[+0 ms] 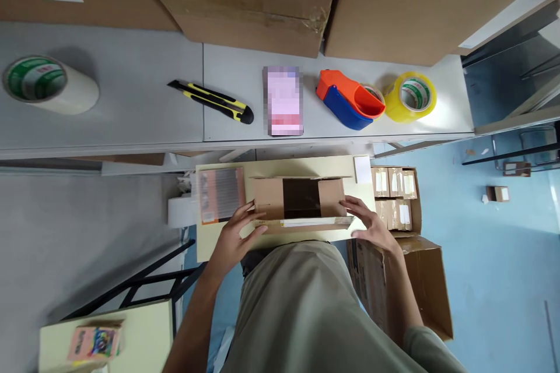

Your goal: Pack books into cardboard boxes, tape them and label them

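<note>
A small brown cardboard box (269,197) lies open at the top on a pale yellow work table (306,168). Its two end flaps are folded inward, with a dark gap between them, and the long near flap (317,223) hangs out towards me. My left hand (236,238) grips the box's left end, fingers over the edge and thumb by the near flap. At the right end my right hand (371,226) holds the box, its fingertips on the end flap and its thumb close to the near corner.
An orange printed packet (221,195) lies left of the box. On the shelf are a box cutter (212,102), a phone-like pixelated object (284,102), an orange-blue tape dispenser (350,99) and tape rolls (411,96). Cartons (396,201) stand at the right.
</note>
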A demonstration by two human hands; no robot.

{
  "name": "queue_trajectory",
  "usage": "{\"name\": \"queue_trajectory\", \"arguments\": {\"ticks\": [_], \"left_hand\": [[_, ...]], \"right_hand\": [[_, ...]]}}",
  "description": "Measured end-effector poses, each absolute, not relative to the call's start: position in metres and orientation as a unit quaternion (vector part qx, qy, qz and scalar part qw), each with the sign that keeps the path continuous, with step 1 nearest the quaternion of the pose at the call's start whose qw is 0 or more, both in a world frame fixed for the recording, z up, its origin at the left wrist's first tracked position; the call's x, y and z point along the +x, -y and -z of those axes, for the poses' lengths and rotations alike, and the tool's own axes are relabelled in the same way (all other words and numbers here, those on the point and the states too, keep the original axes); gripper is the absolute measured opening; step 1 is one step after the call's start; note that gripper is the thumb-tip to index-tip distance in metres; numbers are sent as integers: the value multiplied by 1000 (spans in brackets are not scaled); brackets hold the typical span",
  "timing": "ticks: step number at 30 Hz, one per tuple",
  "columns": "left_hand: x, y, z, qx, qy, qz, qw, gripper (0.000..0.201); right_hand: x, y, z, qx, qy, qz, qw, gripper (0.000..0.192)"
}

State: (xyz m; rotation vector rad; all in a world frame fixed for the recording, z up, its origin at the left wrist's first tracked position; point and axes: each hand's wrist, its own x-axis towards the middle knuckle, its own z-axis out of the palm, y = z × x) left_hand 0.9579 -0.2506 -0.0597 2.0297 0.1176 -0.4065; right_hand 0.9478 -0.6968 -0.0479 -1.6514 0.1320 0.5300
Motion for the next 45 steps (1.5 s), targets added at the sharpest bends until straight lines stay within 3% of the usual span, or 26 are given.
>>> {"name": "queue_trajectory", "arguments": {"ticks": [3,5,7,11,14,18,23,30,36,45], "left_hand": [[957,258,65,854,-71,127,499,54],[951,259,65,853,-96,128,497,51],[944,259,63,846,-119,143,500,60],[944,260,56,858,-89,139,486,109],[956,261,49,879,-17,111,463,116],[966,261,43,894,30,81,440,100],[958,258,49,916,47,70,392,47],[957,275,76,880,-28,38,473,26],[952,282,80,872,-73,28,484,27],[937,273,76,878,-67,31,474,28]], "right_hand": [[950,680,51,-778,-106,-143,602,48],[950,672,54,-802,-124,-101,575,49],[949,670,58,-813,-137,-88,558,60],[954,680,61,-830,-104,-103,539,109],[967,690,59,-847,-28,-112,518,121],[983,697,55,-862,45,-86,498,95],[987,702,53,-884,76,-72,455,51],[980,696,72,-850,26,-79,520,61],[975,688,83,-818,-5,-37,574,62],[969,688,88,-826,3,-57,561,73]]}}
